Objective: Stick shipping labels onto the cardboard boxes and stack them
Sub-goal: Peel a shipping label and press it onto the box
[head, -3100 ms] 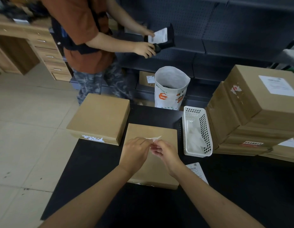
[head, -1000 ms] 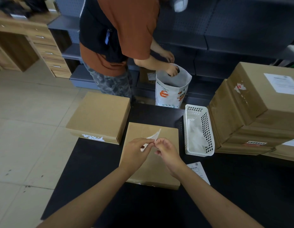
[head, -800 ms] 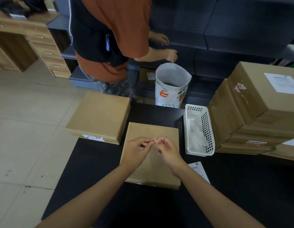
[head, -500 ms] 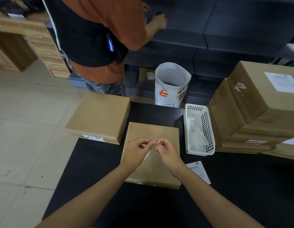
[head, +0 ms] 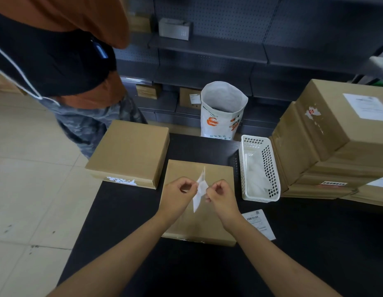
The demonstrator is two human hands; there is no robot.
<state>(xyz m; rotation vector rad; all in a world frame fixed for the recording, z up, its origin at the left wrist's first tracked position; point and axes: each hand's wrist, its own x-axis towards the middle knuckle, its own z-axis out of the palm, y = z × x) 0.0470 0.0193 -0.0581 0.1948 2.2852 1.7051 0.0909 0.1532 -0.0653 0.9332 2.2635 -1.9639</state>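
A flat cardboard box [head: 216, 174] lies on the black table [head: 126, 213] right in front of me. Above it my left hand [head: 178, 195] and my right hand [head: 221, 197] both pinch a white shipping label [head: 200, 187], held on edge between them; it seems to be parting from its backing. A second plain box [head: 130, 150] sits to the left, hanging over the table's edge. Another printed label [head: 260, 224] lies flat on the table by my right forearm. At the right stands a stack of boxes [head: 327, 146] whose top one carries a white label [head: 367, 106].
A white perforated basket [head: 270, 168] holding white sheets stands between my box and the stack. Behind the table are a white printed sack [head: 222, 112] and dark shelving [head: 207, 48]. A person in an orange shirt [head: 57, 50] stands close at the far left.
The label, pinched small between my fingertips half a second ago, now hangs longer between my hands. The person in orange has stepped closer, to the left.
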